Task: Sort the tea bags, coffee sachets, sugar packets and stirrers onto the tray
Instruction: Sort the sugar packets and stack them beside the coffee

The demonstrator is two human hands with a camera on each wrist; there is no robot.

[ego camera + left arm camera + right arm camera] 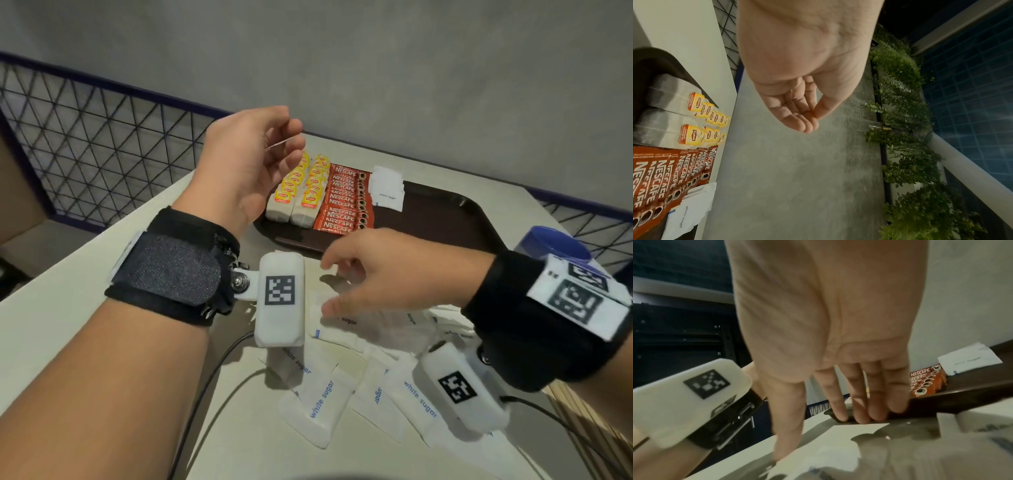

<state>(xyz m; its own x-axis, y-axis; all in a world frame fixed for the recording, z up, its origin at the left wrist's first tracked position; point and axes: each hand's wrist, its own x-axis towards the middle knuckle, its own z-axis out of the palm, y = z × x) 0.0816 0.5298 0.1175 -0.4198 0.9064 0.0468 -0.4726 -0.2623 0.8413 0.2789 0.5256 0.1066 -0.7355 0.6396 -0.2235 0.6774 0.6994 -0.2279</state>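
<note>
From your head cam, the dark brown tray [442,219] sits at the back of the white table [68,308] with two rows of yellow-tagged Lipton tea bags [296,192], a fanned row of red NESCAFE sachets [344,202] and a small stack of sugar packets [388,188] side by side. Your left hand [246,164] is raised over the tea bags, fingers curled, with a thin pale edge showing between fingertips and thumb; can't tell what it is. Your right hand [387,274] hovers with fingers spread over the loose "white sugar" packets [322,401] near the table's front. Left wrist cam: fingers loosely curled toward the thumb, Lipton tags and NESCAFE CLASSIC print readable, a leafy hedge [906,146] beyond. Right wrist cam is blurry: straight fingers down near the tray edge, thumb on a white packet.
</note>
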